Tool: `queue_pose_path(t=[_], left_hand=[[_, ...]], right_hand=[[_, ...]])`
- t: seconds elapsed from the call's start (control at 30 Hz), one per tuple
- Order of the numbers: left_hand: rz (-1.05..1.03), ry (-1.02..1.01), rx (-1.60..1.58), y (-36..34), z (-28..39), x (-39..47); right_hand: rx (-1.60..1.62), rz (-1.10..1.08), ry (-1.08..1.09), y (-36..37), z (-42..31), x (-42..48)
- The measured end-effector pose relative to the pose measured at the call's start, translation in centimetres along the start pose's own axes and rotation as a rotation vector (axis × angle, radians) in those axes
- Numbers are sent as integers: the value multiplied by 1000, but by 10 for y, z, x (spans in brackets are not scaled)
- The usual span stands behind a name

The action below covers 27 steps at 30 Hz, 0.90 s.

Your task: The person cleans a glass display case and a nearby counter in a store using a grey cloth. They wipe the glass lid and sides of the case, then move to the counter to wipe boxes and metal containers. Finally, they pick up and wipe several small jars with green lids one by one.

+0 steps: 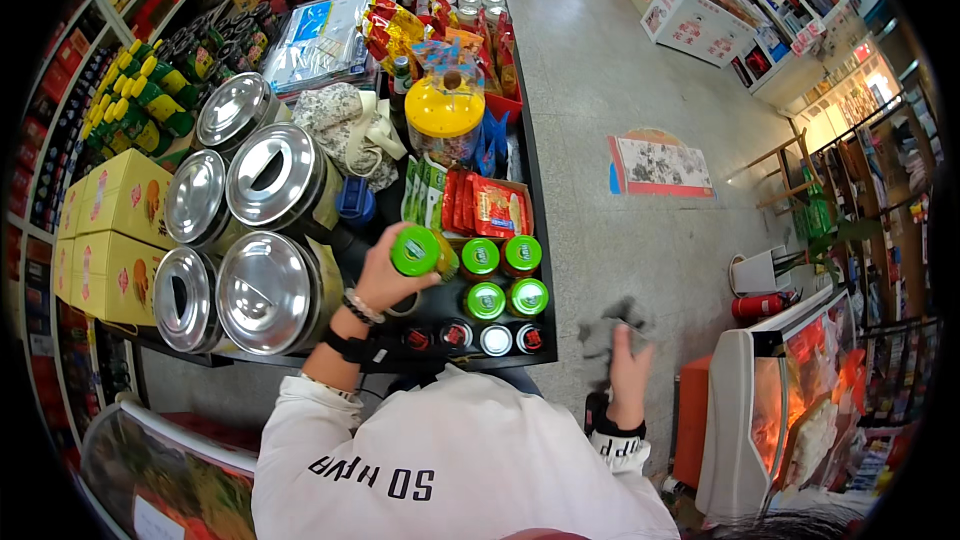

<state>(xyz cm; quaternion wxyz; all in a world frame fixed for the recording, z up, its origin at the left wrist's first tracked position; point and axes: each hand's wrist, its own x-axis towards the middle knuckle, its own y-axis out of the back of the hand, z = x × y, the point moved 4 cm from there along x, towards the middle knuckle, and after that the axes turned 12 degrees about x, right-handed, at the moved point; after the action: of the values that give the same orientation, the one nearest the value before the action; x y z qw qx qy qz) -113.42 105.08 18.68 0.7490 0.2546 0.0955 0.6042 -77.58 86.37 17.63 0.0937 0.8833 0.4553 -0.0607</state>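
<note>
My left hand (380, 277) is wrapped around a glass jar with a green lid (415, 250), above the left side of the black table (544, 315). Right of it stand several more green-lidded jars (484, 301) in two rows. Along the table's near edge runs a row of smaller containers with dark and white tops (496, 340). Out past the table's right edge, over the floor, my right hand (630, 371) grips a dark grey cloth (600, 334), blurred by motion. Behind the jars sits an open carton of red packets (491, 206), beside green packets (424, 191).
Large metal-lidded canisters (266, 292) and yellow boxes (116, 277) crowd the left. A yellow-lidded tub (445, 109), a fabric bag (334, 127) and cans (470, 0) stand farther back. At right are a display freezer (739, 397) and a fire extinguisher (757, 305).
</note>
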Motion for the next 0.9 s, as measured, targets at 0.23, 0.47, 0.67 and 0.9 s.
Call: queue_pose_path(t=[0.23, 0.47, 0.67, 0.9], left_hand=[[100, -25, -27, -23, 103, 7], [65, 27, -157, -100, 118, 0], [5, 11, -219, -83, 171, 17], [54, 122, -702, -55, 149, 34]], right_hand=[[-390, -792, 996, -94, -118, 33], [-532, -951, 1188, -127, -146, 27], [463, -1067, -218, -110, -115, 71], [405, -851, -206, -78, -66, 83]])
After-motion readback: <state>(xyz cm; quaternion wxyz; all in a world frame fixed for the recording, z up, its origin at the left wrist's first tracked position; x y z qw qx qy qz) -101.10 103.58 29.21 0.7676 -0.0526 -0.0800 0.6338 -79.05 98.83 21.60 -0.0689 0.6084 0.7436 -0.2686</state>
